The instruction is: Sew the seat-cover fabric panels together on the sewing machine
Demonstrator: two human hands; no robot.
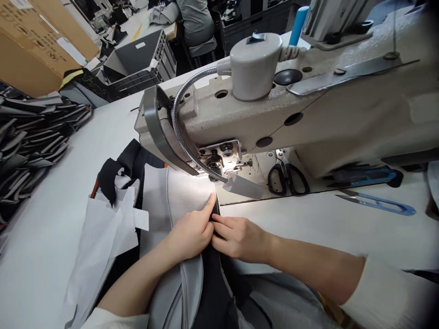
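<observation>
Light-grey mesh panel (pixel 188 194): one, at 8 o'clock from the sewing machine's (pixel 206 109) lit needle area (pixel 222 165), its far end beneath the head; all clock readings start there.
Black edging (pixel 215 211): along the panel's 4 o'clock side.
Left hand (pixel 192 234): 7 o'clock, index finger stretched out, pressing the panel; whether its other fingers pinch cloth, I cannot tell.
Right hand (pixel 240 235): 5 o'clock, fingertips drawn together, pinching the black edging.
In the way: one flexible metal conduit (pixel 175 109) curves across the head; its white sleeve (pixel 245 186) hides part of the needle plate (pixel 259 167).
Cutting tools: one pair of black-handled scissors (pixel 283 176) and two blue thread snips (pixel 380 203), all towards 3 o'clock.
White sheeting (pixel 103 228): 8 o'clock, beyond the panel.
Stacked grey-and-black pieces (pixel 30 141): 9 o'clock, too many overlapping to count.
Containers: one cardboard box (pixel 44 45), 10 o'clock; one grey slatted crate (pixel 164 59), 11 o'clock.
Co-worker (pixel 197 20): one, seated on a stool (pixel 203 48), 12 o'clock.
</observation>
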